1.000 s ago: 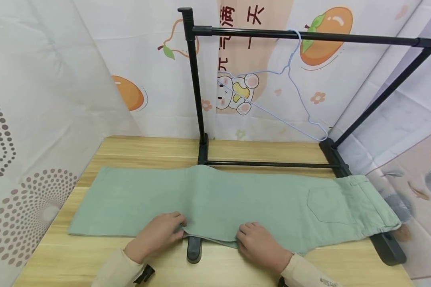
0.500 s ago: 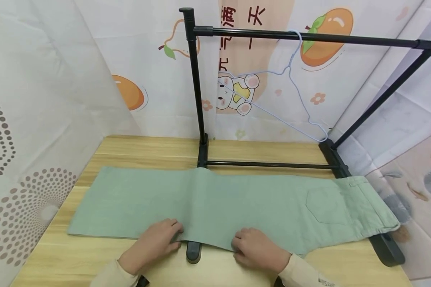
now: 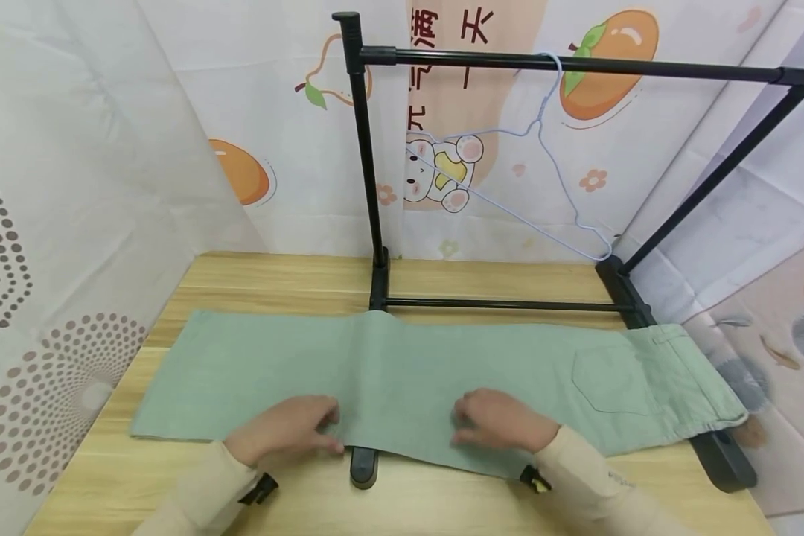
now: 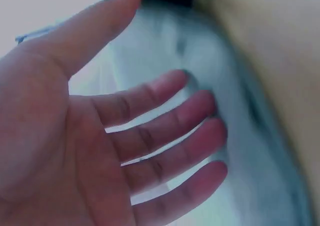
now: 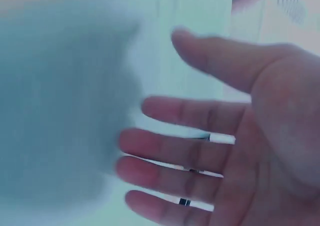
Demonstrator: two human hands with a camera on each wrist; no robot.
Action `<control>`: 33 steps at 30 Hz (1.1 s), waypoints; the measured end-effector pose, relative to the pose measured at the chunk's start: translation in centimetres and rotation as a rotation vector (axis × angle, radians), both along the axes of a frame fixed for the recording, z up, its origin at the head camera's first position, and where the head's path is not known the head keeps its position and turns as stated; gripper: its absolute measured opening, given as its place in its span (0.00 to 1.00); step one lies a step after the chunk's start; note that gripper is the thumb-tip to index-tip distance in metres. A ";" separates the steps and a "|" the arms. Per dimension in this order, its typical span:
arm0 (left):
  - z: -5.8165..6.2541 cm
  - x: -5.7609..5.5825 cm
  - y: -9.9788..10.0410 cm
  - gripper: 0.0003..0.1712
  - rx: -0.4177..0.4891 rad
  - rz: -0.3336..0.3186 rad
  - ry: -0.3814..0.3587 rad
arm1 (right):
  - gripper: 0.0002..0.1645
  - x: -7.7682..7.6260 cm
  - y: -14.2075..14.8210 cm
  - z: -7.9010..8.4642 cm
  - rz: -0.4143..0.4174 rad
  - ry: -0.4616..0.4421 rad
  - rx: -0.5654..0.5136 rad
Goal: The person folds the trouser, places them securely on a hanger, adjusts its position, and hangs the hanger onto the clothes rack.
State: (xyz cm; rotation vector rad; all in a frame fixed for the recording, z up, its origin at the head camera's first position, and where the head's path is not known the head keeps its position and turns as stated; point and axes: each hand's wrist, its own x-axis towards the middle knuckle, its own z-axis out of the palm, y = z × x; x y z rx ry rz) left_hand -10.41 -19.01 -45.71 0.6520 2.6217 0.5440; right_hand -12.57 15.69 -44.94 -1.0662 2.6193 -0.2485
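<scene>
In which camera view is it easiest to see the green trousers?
The head view: it shows the green trousers from end to end, sharply enough to make out a pocket. The left and right wrist views each show only a blurred, close part of them.

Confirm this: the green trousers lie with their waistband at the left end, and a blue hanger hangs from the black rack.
Not quite: the head view shows the waistband at the right end of the green trousers; the blue hanger does hang from the black rack.
</scene>
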 end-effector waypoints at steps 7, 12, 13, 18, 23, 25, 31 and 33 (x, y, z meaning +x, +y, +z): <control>0.4 -4.6 -4.3 0.27 -0.109 0.143 0.094 | 0.36 -4.8 3.1 0.8 -0.246 0.061 0.067; 0.0 -8.0 -7.2 0.43 -0.192 0.244 0.103 | 0.42 -7.8 4.7 -0.1 -0.324 0.044 0.133; -0.1 -8.6 -7.6 0.47 -0.204 0.262 0.084 | 0.43 -8.2 5.0 -0.3 -0.338 0.022 0.155; -1.0 -10.3 -9.6 0.61 -0.233 0.336 -0.066 | 0.49 -9.3 6.3 -1.1 -0.361 -0.106 0.271; -1.0 -11.1 -11.7 0.67 -0.214 0.399 -0.162 | 0.56 -10.1 7.8 -1.7 -0.417 -0.158 0.268; -0.9 -11.4 -12.5 0.68 -0.202 0.421 -0.168 | 0.53 -10.6 8.7 -1.8 -0.453 -0.130 0.257; -1.1 -12.0 -14.1 0.61 -0.176 0.439 -0.091 | 0.28 -12.2 12.3 -2.7 -0.469 0.113 0.175; -1.2 -12.0 -14.3 0.52 -0.161 0.439 -0.002 | 0.23 -12.6 13.3 -2.9 -0.459 0.155 0.131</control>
